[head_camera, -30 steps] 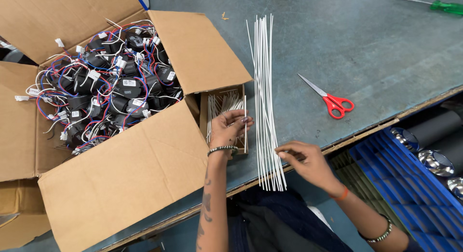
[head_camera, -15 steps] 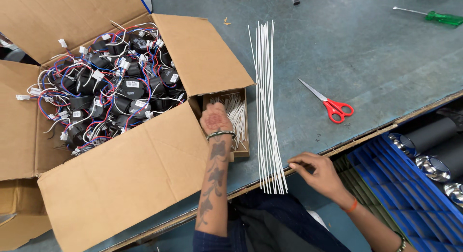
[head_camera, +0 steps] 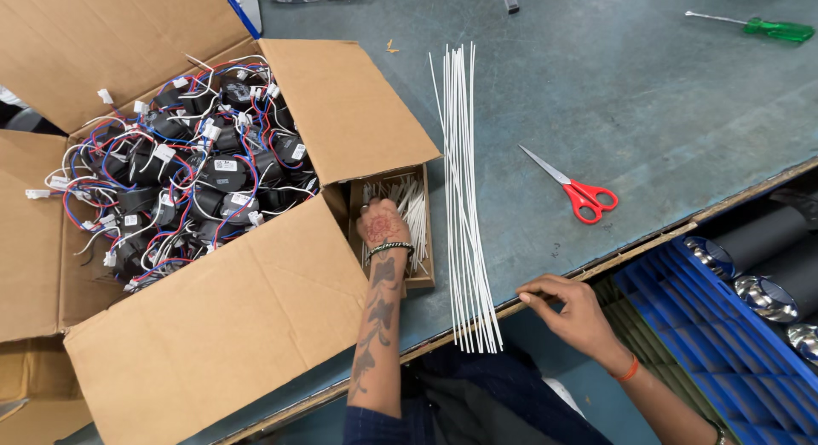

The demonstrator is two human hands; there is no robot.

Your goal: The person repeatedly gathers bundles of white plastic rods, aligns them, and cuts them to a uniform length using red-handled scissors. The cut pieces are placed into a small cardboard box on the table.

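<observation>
Head view shows my left hand (head_camera: pixel 383 228) reaching, fingers down, into a small shallow cardboard tray (head_camera: pixel 423 266) of short white ties (head_camera: pixel 412 205); I cannot tell whether it grips any. My right hand (head_camera: pixel 569 304) rests loosely curled and empty at the desk (head_camera: pixel 648 104) edge, just beside a long bundle of thin white plastic strips (head_camera: pixel 464 189). Beyond lie red-handled scissors (head_camera: pixel 578 189), a green screwdriver (head_camera: pixel 758 26), and a big corrugated box (head_camera: pixel 256 317) of black wired parts (head_camera: pixel 187 181).

left hand (head_camera: pixel 383 225) in small box (head_camera: pixel 424 241), white ties (head_camera: pixel 464 198)
</observation>
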